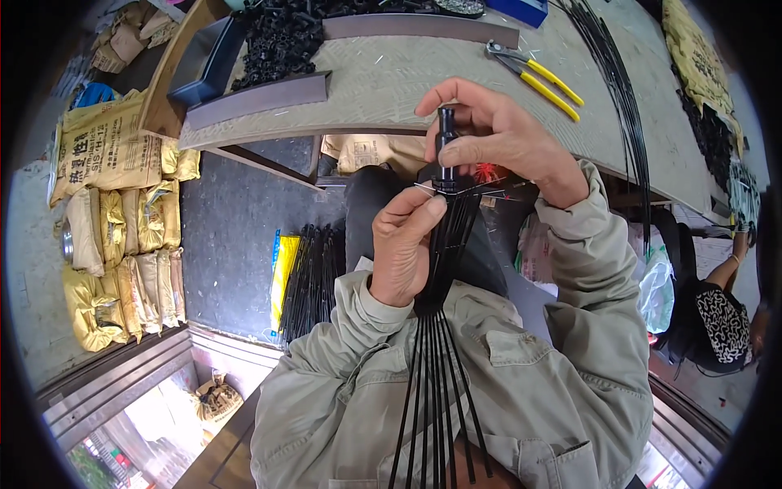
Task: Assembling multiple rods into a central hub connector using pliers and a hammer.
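Observation:
A black plastic umbrella runner point(447, 122), tube-shaped with a flared top, stands upright over my lap. My right hand point(517, 143) grips it between thumb and fingers, with the index finger raised past its top. Below its collar hangs a bundle of thin black umbrella ribs point(444, 261), their long ends spreading down over my shirt. My left hand point(403, 244) is closed at the upper end of the ribs, thumb and index finger pinching beside the collar. A thin wire crosses at the collar; the exact contact there is partly hidden by my fingers.
On the workbench point(391, 77) ahead lie yellow-handled pliers point(538, 81), a heap of small black parts point(281, 41) and long black ribs point(611, 73). More ribs point(314, 277) stand at my left. Sacks point(110, 151) are stacked far left. Another person's arm point(729, 269) shows at right.

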Tool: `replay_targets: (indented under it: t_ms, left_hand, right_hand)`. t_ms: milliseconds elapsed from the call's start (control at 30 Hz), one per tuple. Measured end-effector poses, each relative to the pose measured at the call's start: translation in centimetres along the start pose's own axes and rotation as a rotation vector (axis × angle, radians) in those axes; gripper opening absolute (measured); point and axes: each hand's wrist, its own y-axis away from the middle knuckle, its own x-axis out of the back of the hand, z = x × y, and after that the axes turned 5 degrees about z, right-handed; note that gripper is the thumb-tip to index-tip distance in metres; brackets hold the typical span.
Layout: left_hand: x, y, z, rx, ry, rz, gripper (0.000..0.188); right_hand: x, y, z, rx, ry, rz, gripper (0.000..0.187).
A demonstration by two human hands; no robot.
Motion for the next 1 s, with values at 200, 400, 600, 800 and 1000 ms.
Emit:
replay_targets:
  t_ms: [200,400,600,800,1000]
  left_hand:
    - [-0.1,0.0,0.0,-0.01,-0.082,0.046,0.026]
    - [-0.2,-0.3,0.0,-0.013,-0.091,0.077,0.031]
    - [-0.7,0.1,0.1,-0.032,-0.099,0.097,0.033]
    - [-0.5,0.3,0.3,-0.073,-0.112,0.115,0.032]
    - [-0.5,0.1,0.1,-0.068,-0.101,0.109,0.032]
  right_hand:
    - [0.0,0.0,1.0,0.086,0.092,0.051,0.036]
    - [-1.0,0.5,-0.2,0.15,0.528,0.176,0.033]
    - [-0.9,0.4,0.6,0.089,0.184,0.101,0.035]
    - [-0.3,0.3,1.5,0.227,-0.084,-0.039,0.04]
    - [-0.2,0.2,1.8,0.175,-0.146,-0.066,0.043]
